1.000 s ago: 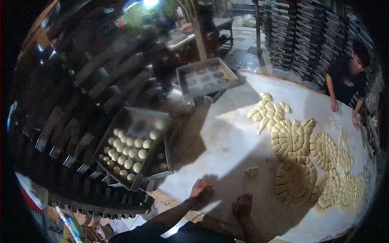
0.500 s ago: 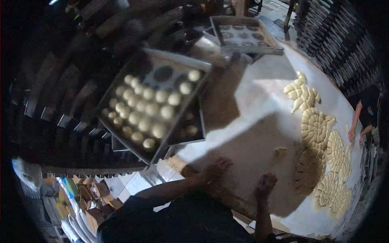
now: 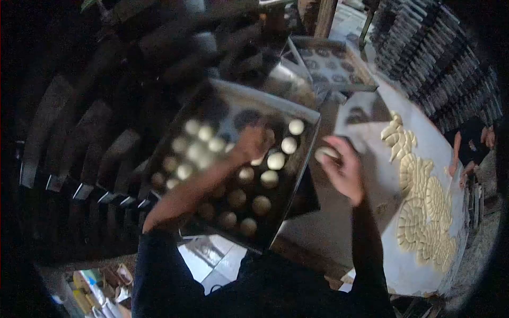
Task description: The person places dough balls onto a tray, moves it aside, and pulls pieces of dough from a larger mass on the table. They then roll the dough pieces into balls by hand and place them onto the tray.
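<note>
A dark metal tray (image 3: pixel 289 212) tilts across the middle of the head view, with rows of round pale dough balls (image 3: pixel 269 179) in it. My left hand (image 3: pixel 254 144) reaches over the upper rows of this tray, its fingers curled down round a dough ball that is mostly hidden and blurred. Just right of the tray's edge, my right hand (image 3: pixel 345 168) grips another dough ball (image 3: pixel 326 153) between thumb and fingers.
Cut dough pieces (image 3: pixel 424 206) lie in clusters on the floured table (image 3: pixel 371 249). Another tray (image 3: pixel 331 66) stands at the far end. A co-worker's hand (image 3: pixel 454 167) is at the right edge. Stacked dark trays (image 3: pixel 79 132) fill the left.
Both hands have moved up from the table's near edge. My left hand is now over the tray, and my right holds a dough ball beside it. The view has shifted.
</note>
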Available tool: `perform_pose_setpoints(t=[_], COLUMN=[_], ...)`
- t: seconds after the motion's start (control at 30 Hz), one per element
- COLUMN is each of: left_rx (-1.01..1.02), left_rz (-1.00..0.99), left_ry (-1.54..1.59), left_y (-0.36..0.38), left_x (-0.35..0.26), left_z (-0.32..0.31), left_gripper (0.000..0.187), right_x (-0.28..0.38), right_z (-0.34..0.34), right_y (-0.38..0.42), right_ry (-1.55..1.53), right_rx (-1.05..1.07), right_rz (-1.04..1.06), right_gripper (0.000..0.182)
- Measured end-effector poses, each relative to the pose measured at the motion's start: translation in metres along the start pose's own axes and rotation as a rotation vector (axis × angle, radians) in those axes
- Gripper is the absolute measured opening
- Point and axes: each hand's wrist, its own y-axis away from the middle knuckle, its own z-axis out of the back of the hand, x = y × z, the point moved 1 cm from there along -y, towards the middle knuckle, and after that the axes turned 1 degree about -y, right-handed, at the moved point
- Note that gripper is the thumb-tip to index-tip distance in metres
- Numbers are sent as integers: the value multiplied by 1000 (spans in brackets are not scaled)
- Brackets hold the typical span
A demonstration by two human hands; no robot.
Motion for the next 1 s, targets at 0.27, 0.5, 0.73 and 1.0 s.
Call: perform_pose_setpoints(t=[0.27, 0.5, 0.73, 1.0], left_rx=[13, 652, 868, 382], left_rz=[-117, -535, -3, 150], left_ry=[134, 230, 620, 476], left_y=[-20, -129, -313, -409], left_x=[-30, -243, -300, -288], left_z=[54, 19, -266, -426], left_gripper=[92, 78, 42, 34], right_x=[-43, -167, -206, -207], right_z=[-50, 86, 114, 123], right_y=[-65, 118, 399, 496], right_ry=[308, 369, 681, 760], right_rx=[28, -764, -349, -438], right_rz=[298, -121, -470, -801], right_gripper=[32, 12, 14, 28])
